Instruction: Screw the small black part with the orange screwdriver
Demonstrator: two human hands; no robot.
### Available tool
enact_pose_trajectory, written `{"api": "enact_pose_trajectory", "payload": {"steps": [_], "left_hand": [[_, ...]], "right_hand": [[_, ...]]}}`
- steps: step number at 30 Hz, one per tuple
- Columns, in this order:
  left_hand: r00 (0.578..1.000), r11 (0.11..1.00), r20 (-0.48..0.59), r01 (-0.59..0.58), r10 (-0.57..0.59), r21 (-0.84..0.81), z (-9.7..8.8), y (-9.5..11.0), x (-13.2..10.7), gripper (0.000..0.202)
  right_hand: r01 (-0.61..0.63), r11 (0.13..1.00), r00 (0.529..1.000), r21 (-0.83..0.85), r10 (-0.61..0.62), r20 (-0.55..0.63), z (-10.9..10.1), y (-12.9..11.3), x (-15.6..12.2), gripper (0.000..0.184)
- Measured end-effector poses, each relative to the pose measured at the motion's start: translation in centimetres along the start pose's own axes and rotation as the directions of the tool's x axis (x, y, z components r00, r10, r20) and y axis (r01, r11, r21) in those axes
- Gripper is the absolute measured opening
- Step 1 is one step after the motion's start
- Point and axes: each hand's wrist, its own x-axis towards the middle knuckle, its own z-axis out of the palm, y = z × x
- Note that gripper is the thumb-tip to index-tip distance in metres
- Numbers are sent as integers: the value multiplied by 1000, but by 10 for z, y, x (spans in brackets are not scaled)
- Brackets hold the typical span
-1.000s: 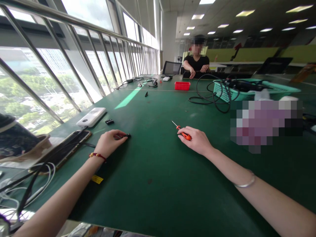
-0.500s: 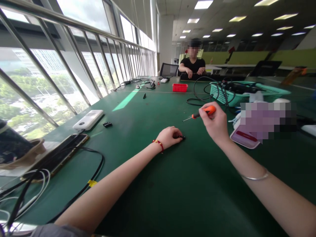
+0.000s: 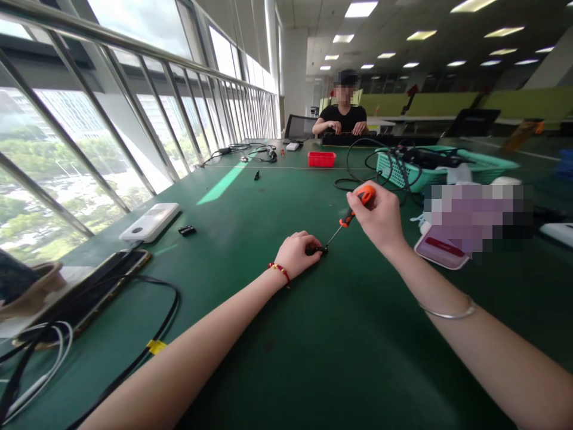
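My left hand [image 3: 296, 252] rests on the green table [image 3: 268, 322], its fingers closed on a small black part [image 3: 319, 250] that they partly cover; its exact kind I cannot make out. My right hand [image 3: 380, 215] grips the orange and black handle of a screwdriver [image 3: 344, 220]. The thin shaft slants down to the left, and its tip meets or nearly meets the right end of the black part. Another small black piece [image 3: 187, 230] lies to the left of my hands, and one more small black piece [image 3: 256, 175] sits farther back.
A red tray [image 3: 321, 159] and a teal basket [image 3: 398, 170] with black cables stand farther back. A purple-edged phone [image 3: 441, 246] lies at right. A white device [image 3: 151, 222], a dark phone [image 3: 89, 292] and cables are at left. Across the table a person [image 3: 344, 116] works at a long black object.
My right hand has come slightly left and turned the screwdriver steeper, bringing its tip down to the black part. My left hand keeps its hold; the whole view has shifted a little.
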Motion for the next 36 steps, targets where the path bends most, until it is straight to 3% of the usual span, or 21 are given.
{"api": "enact_pose_trajectory", "payload": {"steps": [14,21,29,36], "left_hand": [[1000,1000,9,-9,9,29,-1,1,0,14],[1000,1000,-10,-12,13,11,-1,1,-1,19],[1000,1000,3,-5,5,10,-1,2,0,13],[1000,1000,5,-14,14,13,-1,2,-1,13]], "right_hand": [[-24,997,998,-71,29,59,-1,1,0,29],[-73,994,994,-82,79,72,-3,-4,0,40],[-65,997,983,-39,71,168,-11,-7,4,9],[-73,991,986,-113,89,139,-8,-7,6,32]]}}
